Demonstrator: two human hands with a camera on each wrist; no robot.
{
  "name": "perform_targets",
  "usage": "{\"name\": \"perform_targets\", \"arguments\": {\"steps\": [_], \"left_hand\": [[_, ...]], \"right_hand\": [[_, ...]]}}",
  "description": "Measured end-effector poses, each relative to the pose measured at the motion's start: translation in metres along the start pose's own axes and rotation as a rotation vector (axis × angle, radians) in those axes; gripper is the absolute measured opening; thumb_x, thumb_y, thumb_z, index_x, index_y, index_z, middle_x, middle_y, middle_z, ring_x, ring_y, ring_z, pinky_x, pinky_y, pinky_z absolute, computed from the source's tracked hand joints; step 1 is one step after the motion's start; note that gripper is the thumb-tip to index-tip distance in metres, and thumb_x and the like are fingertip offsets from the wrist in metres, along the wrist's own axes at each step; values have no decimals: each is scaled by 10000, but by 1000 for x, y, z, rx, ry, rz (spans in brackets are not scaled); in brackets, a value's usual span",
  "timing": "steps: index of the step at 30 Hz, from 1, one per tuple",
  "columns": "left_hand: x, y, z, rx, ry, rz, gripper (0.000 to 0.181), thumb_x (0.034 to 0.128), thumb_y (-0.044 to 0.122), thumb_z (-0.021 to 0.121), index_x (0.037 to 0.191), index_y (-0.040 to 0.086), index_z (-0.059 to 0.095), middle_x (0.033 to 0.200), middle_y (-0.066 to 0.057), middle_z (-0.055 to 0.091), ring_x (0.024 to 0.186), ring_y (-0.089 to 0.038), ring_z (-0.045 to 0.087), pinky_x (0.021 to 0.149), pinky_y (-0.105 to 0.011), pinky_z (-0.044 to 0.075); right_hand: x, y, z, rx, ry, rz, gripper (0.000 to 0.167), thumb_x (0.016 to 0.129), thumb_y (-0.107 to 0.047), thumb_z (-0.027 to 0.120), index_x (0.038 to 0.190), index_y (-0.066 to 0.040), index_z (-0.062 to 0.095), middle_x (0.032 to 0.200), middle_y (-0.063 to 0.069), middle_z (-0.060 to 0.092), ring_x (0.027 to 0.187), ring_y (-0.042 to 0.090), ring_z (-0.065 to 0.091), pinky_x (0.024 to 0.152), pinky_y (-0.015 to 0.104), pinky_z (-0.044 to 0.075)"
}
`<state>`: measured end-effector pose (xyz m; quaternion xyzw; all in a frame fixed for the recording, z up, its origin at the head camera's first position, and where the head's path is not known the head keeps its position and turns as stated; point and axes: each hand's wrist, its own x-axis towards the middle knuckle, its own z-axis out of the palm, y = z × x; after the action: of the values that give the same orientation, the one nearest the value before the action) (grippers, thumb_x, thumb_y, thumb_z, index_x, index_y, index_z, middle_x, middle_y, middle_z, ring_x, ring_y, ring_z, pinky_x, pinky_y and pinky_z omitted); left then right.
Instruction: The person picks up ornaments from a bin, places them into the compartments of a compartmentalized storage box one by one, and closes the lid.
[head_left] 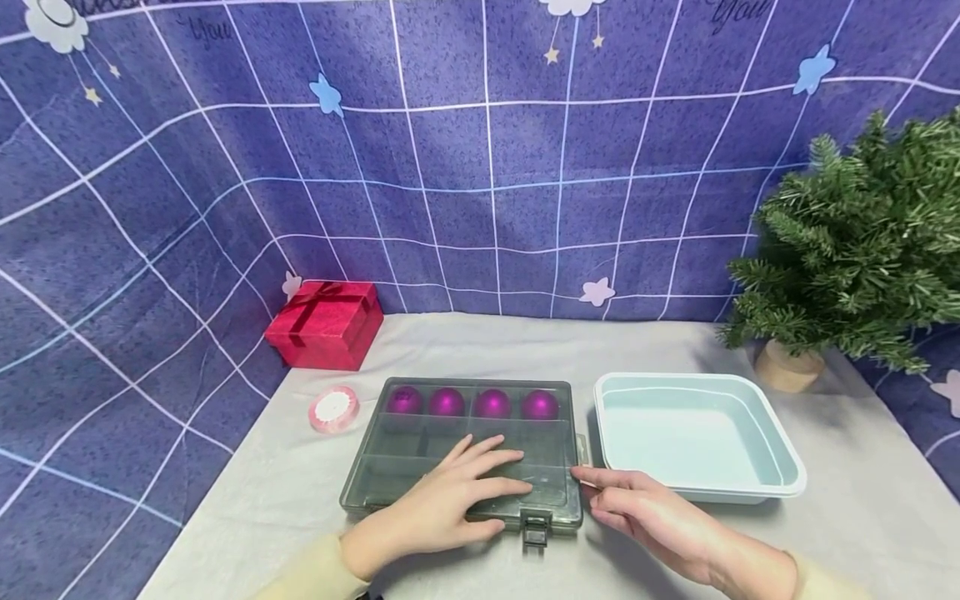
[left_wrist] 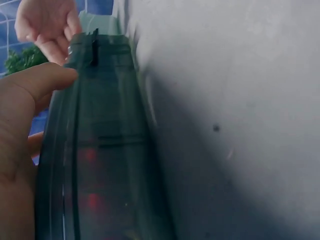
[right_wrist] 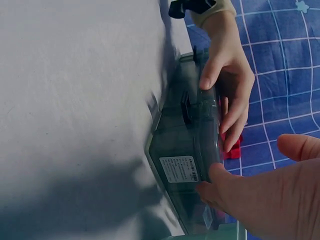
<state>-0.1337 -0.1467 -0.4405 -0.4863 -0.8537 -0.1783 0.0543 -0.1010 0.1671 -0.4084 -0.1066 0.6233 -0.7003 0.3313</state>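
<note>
A dark see-through compartment case (head_left: 390, 483) lies on the table with its lid down. Several purple balls (head_left: 492, 404) show through the lid in its far row. My left hand (head_left: 450, 496) rests on the lid with fingers spread. At the case's right edge my right hand (head_left: 652, 517) touches the side with its fingertips, seen as well in the right wrist view beside a white label (right_wrist: 179, 169). A latch (head_left: 536, 529) at the front right juts out from the case. In the left wrist view, the left thumb (left_wrist: 55, 77) lies along the lid's front edge.
A pale blue tray (head_left: 780, 475) stands just right of the case. Behind it is a small artificial fir tree (head_left: 847, 250) on a wooden base (head_left: 787, 367). A red gift box (head_left: 330, 321) and a pink ribbon roll (head_left: 333, 408) lie to the left.
</note>
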Motion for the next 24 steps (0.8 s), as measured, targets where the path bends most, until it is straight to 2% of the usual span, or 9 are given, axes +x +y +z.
{"name": "perform_targets", "arguments": {"steps": [7, 13, 20, 24], "left_hand": [[4, 2, 8, 143, -47, 40, 630, 942, 386, 701, 1530, 376, 473, 1632, -31, 339, 1506, -361, 243, 1052, -757, 263], [4, 6, 13, 224, -31, 77, 710, 929, 353, 715, 1570, 352, 411, 1633, -84, 333, 1497, -385, 255, 1022, -760, 306], [4, 6, 17, 295, -4, 104, 641, 944, 336, 688, 1544, 334, 462, 1621, -89, 355, 1485, -377, 291, 1017, -735, 345], [2, 6, 17, 310, 2, 101, 640, 936, 332, 694, 1537, 336, 473, 1619, -83, 359, 1482, -374, 299, 1013, -734, 351]], "right_hand": [[0, 1, -1, 2, -13, -6, 646, 999, -117, 495, 1508, 195, 247, 1639, 293, 145, 1489, 453, 112, 1074, 250, 394], [0, 2, 0, -17, -7, -24, 644, 997, -108, 498, 1510, 191, 249, 1631, 304, 168, 1484, 457, 130, 1066, 242, 399], [0, 3, -1, -47, -16, -12, 643, 997, -124, 487, 1505, 194, 255, 1625, 309, 178, 1482, 473, 133, 1089, 287, 389], [1, 5, 0, -43, -3, -20, 638, 996, -113, 491, 1512, 183, 259, 1622, 305, 199, 1481, 462, 157, 1073, 266, 399]]}}
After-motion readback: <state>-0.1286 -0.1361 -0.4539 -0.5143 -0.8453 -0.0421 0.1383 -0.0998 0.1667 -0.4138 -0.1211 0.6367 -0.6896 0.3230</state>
